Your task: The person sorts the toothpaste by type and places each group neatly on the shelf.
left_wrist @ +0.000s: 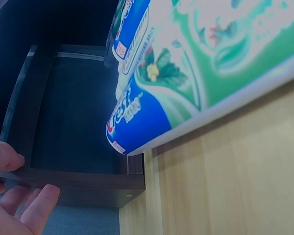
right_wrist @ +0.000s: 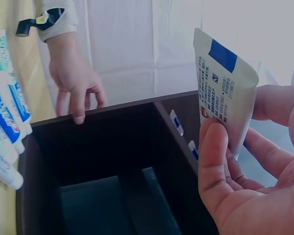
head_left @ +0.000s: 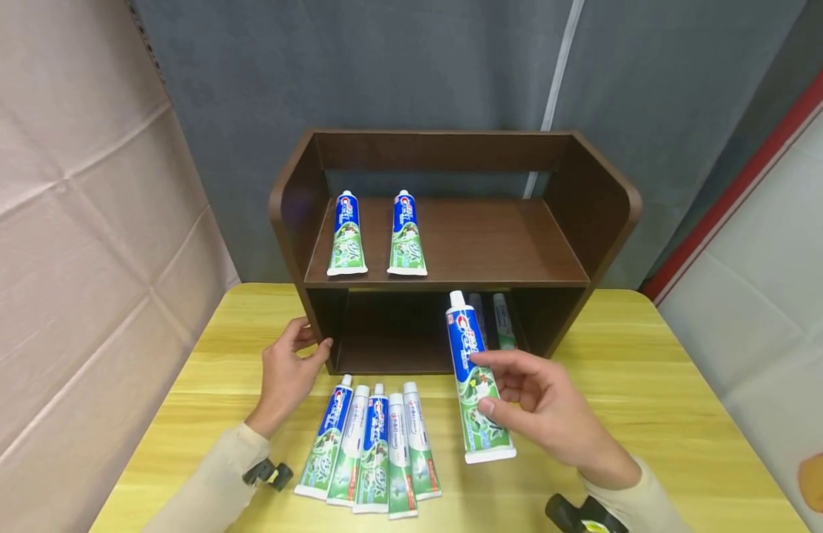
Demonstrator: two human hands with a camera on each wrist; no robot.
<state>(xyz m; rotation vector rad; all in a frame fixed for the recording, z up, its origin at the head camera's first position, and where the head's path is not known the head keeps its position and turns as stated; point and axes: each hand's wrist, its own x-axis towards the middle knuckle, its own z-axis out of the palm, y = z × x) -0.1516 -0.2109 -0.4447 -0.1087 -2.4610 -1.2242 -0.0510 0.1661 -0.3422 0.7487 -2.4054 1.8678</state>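
Note:
My right hand [head_left: 541, 403] pinches a blue-and-green Crest toothpaste tube [head_left: 474, 385] between thumb and fingers, cap upward, in front of the brown shelf [head_left: 445, 284]. The printed back of that toothpaste tube [right_wrist: 225, 83] shows in the right wrist view. My left hand [head_left: 288, 370] grips the front edge of the shelf's left side panel, the thumb on one face and the fingers around the other. Just right of the left hand, several toothpaste tubes lie fanned on the table, blue-and-green Crest tubes [head_left: 326, 444] mixed with white-and-green tubes [head_left: 400, 451].
On the upper board lie two Crest tubes [head_left: 347, 235], caps toward the back. White-and-green tubes [head_left: 504, 322] lie inside the lower compartment at the right, partly hidden by the held tube. The shelf stands on a yellow wooden table [head_left: 625, 355], with a grey curtain [head_left: 411, 66] behind.

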